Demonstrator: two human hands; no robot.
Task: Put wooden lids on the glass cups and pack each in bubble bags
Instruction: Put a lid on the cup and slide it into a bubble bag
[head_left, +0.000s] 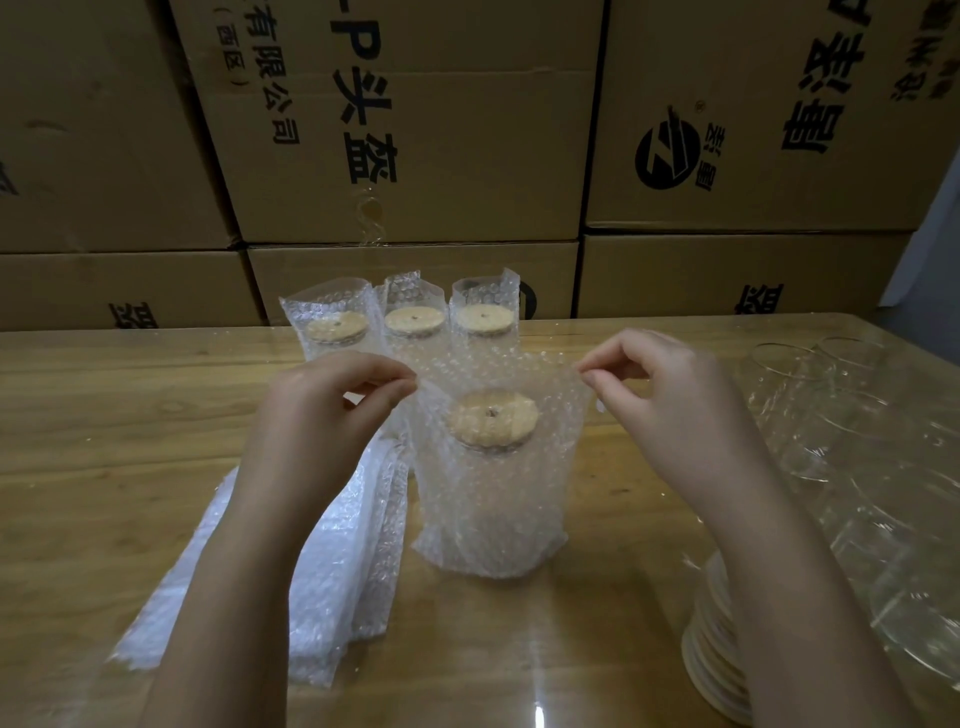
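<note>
Pinching hands: the left hand (332, 405) and right hand (670, 395) each nip a top corner of the bubble bag (488, 540) between thumb and forefinger, other fingers curled, with the bag's top edge drawn taut between them.
Bubble bag: stands upright at the middle of the table (104, 415).
Glass cup (493, 449): upright inside that bag, dim through the bubbles, capped by a round wooden lid (492, 418) with a small centre hole.
Packed cups (414, 322): three bagged, lidded ones in a row near the table's far edge.
Spare bags (332, 571): a flat pile toward the front left, under the left forearm.
Loose lids (711, 660): a stack near the front right corner, partly hidden by the right forearm.
Bare glasses (810, 415): clustered along the right edge.
Cardboard boxes (415, 130): stacked beyond the far edge.
</note>
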